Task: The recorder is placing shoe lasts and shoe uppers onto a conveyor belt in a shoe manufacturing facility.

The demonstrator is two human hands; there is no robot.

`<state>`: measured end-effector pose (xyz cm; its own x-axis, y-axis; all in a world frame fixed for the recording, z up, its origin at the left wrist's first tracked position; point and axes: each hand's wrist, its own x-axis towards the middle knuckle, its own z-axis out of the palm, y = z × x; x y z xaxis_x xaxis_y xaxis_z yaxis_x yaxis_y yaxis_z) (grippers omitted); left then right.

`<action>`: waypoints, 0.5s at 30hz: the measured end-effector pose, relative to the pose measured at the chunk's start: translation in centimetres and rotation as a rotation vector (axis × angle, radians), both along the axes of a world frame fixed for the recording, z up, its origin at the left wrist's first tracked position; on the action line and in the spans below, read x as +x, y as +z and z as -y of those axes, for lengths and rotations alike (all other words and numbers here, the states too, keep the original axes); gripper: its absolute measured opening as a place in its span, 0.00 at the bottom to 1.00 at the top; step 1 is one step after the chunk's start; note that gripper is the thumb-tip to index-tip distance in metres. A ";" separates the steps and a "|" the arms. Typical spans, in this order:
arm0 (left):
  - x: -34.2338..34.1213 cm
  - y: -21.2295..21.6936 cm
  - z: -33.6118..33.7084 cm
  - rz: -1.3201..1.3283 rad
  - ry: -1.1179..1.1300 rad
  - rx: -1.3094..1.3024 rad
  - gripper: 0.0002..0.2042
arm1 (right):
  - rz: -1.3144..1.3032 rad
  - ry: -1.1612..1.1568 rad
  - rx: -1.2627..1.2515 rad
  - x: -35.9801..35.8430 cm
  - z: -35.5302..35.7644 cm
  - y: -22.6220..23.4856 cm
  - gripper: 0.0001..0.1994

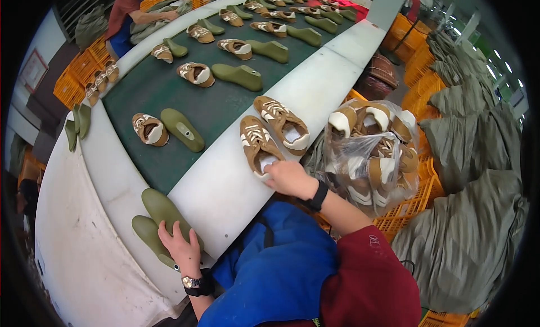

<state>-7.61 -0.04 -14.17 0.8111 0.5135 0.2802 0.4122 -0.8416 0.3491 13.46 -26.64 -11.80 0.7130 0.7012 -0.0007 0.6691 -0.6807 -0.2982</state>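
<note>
My right hand point(291, 179) closes on the heel of a brown sneaker point(256, 138) with white stripes and laces, its fingertips inside the shoe opening. Beside it on the white ledge lies a matching sneaker point(278, 120), pale lining showing inside. Two green shoe lasts point(160, 206) rest side by side at the near left corner of the ledge. Over their near ends my left hand point(181, 245) lies with its fingers spread, touching or just above them; I cannot tell which. A watch and a dark band circle the left wrist.
A green conveyor belt point(135, 169) carries several sneakers and green lasts. At right, a clear plastic bag point(368, 158) full of sneakers sits on orange crates point(413, 203), near grey-green cloths point(467, 237). More lasts point(79, 121) stand at left. Another person point(126, 17) works across the belt.
</note>
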 end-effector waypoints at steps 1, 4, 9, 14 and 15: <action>-0.2 0.1 0.0 -0.008 -0.002 -0.001 0.21 | -0.037 0.017 0.096 -0.8 -0.7 1.1 0.09; 0.1 0.8 0.4 0.013 -0.015 -0.039 0.21 | -0.136 0.070 0.322 -2.8 -2.4 3.3 0.12; 1.0 0.6 0.6 -0.031 -0.005 -0.029 0.22 | -0.191 0.265 0.466 -3.7 -5.8 3.6 0.11; 0.8 0.7 0.6 -0.027 0.050 -0.013 0.22 | -0.187 0.322 0.585 -3.9 -8.3 2.8 0.09; 0.8 0.7 0.6 -0.031 0.049 -0.029 0.22 | -0.194 0.337 0.583 -3.8 -8.6 2.8 0.09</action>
<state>-6.81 -0.63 -13.45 0.7930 0.5598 0.2402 0.4631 -0.8102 0.3594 9.62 -18.07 -9.03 0.4818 0.8086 0.3377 0.7134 -0.1381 -0.6870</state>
